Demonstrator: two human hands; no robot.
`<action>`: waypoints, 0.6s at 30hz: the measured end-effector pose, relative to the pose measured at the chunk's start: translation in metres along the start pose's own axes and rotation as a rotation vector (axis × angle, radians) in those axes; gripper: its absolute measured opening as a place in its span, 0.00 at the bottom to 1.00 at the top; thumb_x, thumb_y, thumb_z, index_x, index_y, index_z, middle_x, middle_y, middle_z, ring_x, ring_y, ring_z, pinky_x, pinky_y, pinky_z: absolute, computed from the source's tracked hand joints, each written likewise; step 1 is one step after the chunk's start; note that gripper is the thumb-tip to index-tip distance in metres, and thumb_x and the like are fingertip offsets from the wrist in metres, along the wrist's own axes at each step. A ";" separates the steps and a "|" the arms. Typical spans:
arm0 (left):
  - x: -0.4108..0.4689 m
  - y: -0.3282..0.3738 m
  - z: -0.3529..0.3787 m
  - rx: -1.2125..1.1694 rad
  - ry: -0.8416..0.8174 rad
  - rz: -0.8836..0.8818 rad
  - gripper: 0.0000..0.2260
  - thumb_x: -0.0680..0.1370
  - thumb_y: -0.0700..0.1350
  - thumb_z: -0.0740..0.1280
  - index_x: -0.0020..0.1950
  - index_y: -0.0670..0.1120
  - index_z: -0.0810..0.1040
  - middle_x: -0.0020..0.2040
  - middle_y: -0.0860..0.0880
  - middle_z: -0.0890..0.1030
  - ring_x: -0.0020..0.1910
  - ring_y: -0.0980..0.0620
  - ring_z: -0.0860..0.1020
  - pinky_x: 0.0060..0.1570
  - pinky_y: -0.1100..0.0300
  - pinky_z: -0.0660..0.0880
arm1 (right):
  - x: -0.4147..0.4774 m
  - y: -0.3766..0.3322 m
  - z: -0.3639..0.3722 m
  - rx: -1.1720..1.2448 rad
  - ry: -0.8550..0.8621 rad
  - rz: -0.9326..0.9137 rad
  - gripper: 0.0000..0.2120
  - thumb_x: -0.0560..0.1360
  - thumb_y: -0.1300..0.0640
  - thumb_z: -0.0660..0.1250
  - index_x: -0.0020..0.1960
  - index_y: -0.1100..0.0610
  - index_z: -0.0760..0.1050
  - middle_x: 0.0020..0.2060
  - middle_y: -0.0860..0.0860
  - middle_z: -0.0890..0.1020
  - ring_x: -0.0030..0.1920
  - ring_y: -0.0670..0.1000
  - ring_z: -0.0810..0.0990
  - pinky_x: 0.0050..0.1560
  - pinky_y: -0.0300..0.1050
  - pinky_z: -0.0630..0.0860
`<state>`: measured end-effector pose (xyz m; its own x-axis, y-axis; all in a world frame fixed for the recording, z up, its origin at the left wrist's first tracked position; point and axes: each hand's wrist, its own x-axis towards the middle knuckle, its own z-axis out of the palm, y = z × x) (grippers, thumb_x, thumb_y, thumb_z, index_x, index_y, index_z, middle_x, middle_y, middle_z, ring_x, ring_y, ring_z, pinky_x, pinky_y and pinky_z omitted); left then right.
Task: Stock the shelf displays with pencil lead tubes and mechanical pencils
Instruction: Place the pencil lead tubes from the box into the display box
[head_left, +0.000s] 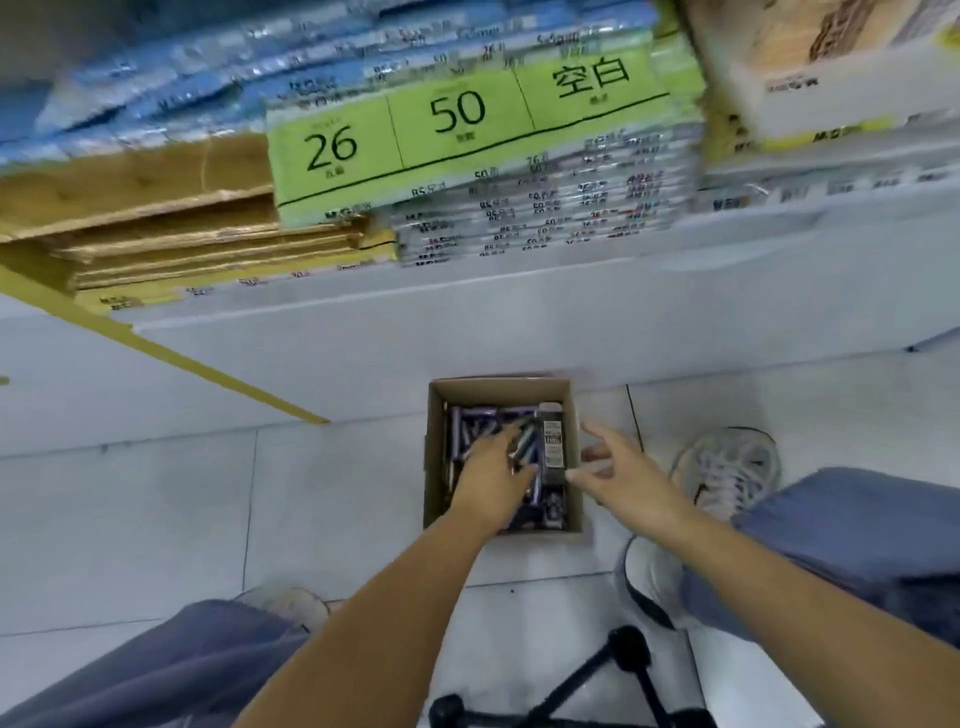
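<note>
- The fingers of the left hand are curled round a bunch of tubes, inside the cardboard box. Blur hides how many tubes the bunch has.
- The fingers of the right hand are straight, spread apart and hold nothing. They lie over the right wall of the box. I cannot tell whether they touch it.
- The box stands open on the tiled floor, just near of the white shelf base, between the person's two legs.
- More pencil lead tubes, dark purple and grey, lie loose in a heap that fills the box.
- A dark printed pack lies along the right inner wall of the box, just right of the bunch in the left hand.
- A grey laced shoe rests on the floor right of the box, near the right hand.
- On the shelf far above, a green-labelled stack of packs shows "26" and "50". Flat brown cardboard sheets lie to its left.
- A black stool base shows at the near edge, between the forearms.
</note>
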<state>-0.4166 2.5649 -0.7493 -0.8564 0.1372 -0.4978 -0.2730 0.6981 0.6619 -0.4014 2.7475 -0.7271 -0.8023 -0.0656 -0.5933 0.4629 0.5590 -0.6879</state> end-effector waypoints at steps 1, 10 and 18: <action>0.008 -0.001 0.006 -0.019 -0.023 -0.021 0.22 0.79 0.44 0.69 0.73 0.44 0.71 0.68 0.45 0.77 0.66 0.46 0.75 0.60 0.66 0.66 | 0.002 0.003 0.002 0.027 -0.014 0.018 0.33 0.74 0.49 0.70 0.75 0.45 0.59 0.58 0.49 0.75 0.51 0.47 0.79 0.55 0.48 0.77; 0.052 0.000 0.036 -0.302 -0.088 -0.169 0.21 0.78 0.42 0.70 0.71 0.46 0.73 0.62 0.51 0.80 0.60 0.51 0.78 0.59 0.58 0.73 | 0.007 0.005 -0.002 0.262 -0.119 0.107 0.30 0.76 0.54 0.70 0.73 0.41 0.62 0.58 0.50 0.75 0.52 0.51 0.81 0.50 0.47 0.81; 0.062 0.003 0.038 -0.373 -0.111 -0.245 0.16 0.77 0.37 0.69 0.64 0.46 0.80 0.58 0.47 0.84 0.55 0.49 0.81 0.55 0.58 0.77 | 0.006 0.010 -0.004 0.313 -0.139 0.097 0.30 0.75 0.54 0.70 0.73 0.40 0.62 0.59 0.48 0.75 0.52 0.50 0.81 0.48 0.43 0.81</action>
<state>-0.4534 2.6023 -0.7995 -0.7002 0.0883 -0.7085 -0.6184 0.4210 0.6636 -0.4029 2.7565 -0.7356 -0.6996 -0.1486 -0.6989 0.6449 0.2897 -0.7072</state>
